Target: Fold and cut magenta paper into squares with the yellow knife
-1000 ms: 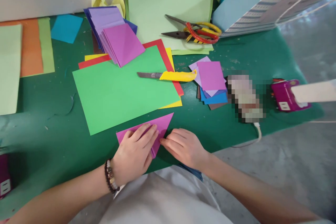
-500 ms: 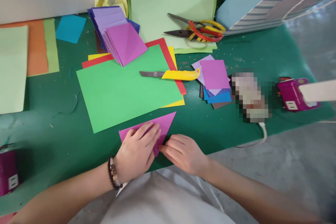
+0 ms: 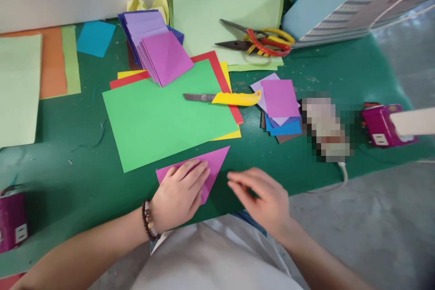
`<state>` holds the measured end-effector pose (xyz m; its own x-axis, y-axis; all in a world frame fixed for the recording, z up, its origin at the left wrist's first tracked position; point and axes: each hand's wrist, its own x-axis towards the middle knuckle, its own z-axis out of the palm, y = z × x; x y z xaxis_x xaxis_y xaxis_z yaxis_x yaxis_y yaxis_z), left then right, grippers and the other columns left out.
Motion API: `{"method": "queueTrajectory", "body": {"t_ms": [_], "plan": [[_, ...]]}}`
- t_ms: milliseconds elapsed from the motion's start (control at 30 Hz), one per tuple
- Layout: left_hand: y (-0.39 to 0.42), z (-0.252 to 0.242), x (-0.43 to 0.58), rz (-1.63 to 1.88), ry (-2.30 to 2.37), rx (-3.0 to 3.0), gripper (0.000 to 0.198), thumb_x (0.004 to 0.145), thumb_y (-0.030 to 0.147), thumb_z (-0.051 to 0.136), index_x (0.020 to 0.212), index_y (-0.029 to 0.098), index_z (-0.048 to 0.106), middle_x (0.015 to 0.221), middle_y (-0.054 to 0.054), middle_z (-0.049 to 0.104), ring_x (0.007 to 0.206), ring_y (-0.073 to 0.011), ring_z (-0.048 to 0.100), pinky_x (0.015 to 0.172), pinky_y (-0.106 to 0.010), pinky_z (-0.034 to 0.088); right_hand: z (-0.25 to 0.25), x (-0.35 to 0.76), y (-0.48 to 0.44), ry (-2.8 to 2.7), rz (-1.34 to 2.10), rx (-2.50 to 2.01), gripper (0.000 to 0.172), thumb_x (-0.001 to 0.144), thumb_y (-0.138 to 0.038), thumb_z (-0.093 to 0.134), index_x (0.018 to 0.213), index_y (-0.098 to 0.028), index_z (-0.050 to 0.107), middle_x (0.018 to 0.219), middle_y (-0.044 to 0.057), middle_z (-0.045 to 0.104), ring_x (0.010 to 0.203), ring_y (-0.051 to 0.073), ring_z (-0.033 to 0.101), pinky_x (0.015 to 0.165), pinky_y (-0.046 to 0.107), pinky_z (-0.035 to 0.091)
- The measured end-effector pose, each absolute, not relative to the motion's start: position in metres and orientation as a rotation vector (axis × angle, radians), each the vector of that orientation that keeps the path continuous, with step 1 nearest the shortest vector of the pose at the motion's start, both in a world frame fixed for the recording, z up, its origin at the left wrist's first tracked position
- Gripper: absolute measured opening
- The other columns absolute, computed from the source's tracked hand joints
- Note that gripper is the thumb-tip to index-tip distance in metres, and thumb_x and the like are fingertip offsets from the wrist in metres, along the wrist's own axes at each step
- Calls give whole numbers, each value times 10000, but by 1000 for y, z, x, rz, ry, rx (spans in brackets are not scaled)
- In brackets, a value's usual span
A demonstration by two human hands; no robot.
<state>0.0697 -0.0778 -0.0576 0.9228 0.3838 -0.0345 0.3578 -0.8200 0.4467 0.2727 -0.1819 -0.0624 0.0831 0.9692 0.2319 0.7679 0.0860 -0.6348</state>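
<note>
A magenta sheet of paper (image 3: 217,161), folded into a triangle, lies on the green table near its front edge. My left hand (image 3: 180,192) rests flat on it with fingers stretched out, covering much of its left and middle part. To the right of the paper, apart from it, my right hand (image 3: 263,197) hovers with its fingers bent and a small gap between thumb and index finger; I see nothing held in it. Just beyond the folded paper is a stack of green, red and yellow sheets (image 3: 163,122). A yellow utility knife (image 3: 234,98) lies across that stack, blade pointing left.
Small paper squares (image 3: 280,99) sit to the right, beside a blurred-out device (image 3: 326,127) with a cable. Scissors and pliers (image 3: 268,43) lie on pale green sheets (image 3: 204,13). Folded purple papers (image 3: 166,56) are at the back. Purple power blocks (image 3: 384,124) stand at both sides.
My right hand has lifted off the folded paper's lower right edge and moved right, its thumb and index finger parting slightly. My left hand stays on the paper. The view has shifted slightly.
</note>
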Motion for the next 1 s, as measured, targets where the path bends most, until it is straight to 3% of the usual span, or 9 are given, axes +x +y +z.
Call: {"method": "queueTrajectory", "body": {"t_ms": [100,267,400,500,567,700,800,933,1000], "plan": [[-78,-59,68,144,518,2611,436,913,170,450,1342,111,511,1425,-101,519,1332,-265,421,1022,-430,429,-63,287,-174,-1540,322,-1966,332,903,-237,576,1234,-245,571,911,52,628,610,126,535,570,287,484],[-82,-58,64,284,398,2638,409,904,107,443,1299,134,545,1285,-106,626,1244,-245,513,983,-401,465,-66,287,-159,-1451,492,-1989,254,841,-342,645,1070,-235,657,996,89,608,748,186,598,676,354,525],[-82,-58,63,463,509,2600,372,896,124,491,1253,183,573,1297,-109,614,1269,-255,498,999,-421,443,-60,280,-154,-1398,639,-1901,67,834,-283,641,812,-224,620,837,31,629,644,140,599,561,274,510],[-77,-54,64,505,655,2508,374,889,202,547,1263,186,553,1284,-123,617,1239,-274,521,992,-458,437,-50,276,-157,-1353,761,-1827,55,842,-247,624,824,-227,577,698,-19,627,564,117,597,497,227,498],[-72,-48,65,482,719,2411,387,883,249,579,1262,176,547,1184,-114,666,1137,-263,585,970,-457,448,-42,273,-160,-1287,813,-1746,67,839,-241,628,877,-227,574,715,-16,646,598,121,623,531,225,526],[-63,-23,66,388,768,2209,158,884,203,592,1023,225,663,883,-13,721,829,-175,648,869,-381,480,-31,271,-164,-1163,818,-1539,187,799,-254,696,963,-244,608,798,6,673,686,138,650,617,254,567],[-59,4,65,436,809,2186,79,865,182,624,880,231,684,787,14,704,754,-155,628,799,-344,475,-24,273,-161,-1210,836,-1503,304,781,-267,726,1072,-270,637,872,23,698,734,155,663,651,277,578],[-55,35,68,479,808,2276,83,858,182,639,814,237,684,715,35,678,710,-141,612,815,-343,453,-14,276,-153,-1294,856,-1482,60,843,-280,654,864,-253,704,779,28,697,686,156,656,589,260,549],[-53,45,71,432,779,2307,94,850,174,652,789,239,683,684,50,663,683,-131,595,830,-344,443,-9,276,-150,-1263,853,-1466,100,851,-307,639,810,-244,705,744,31,694,658,155,652,566,251,544]]}}
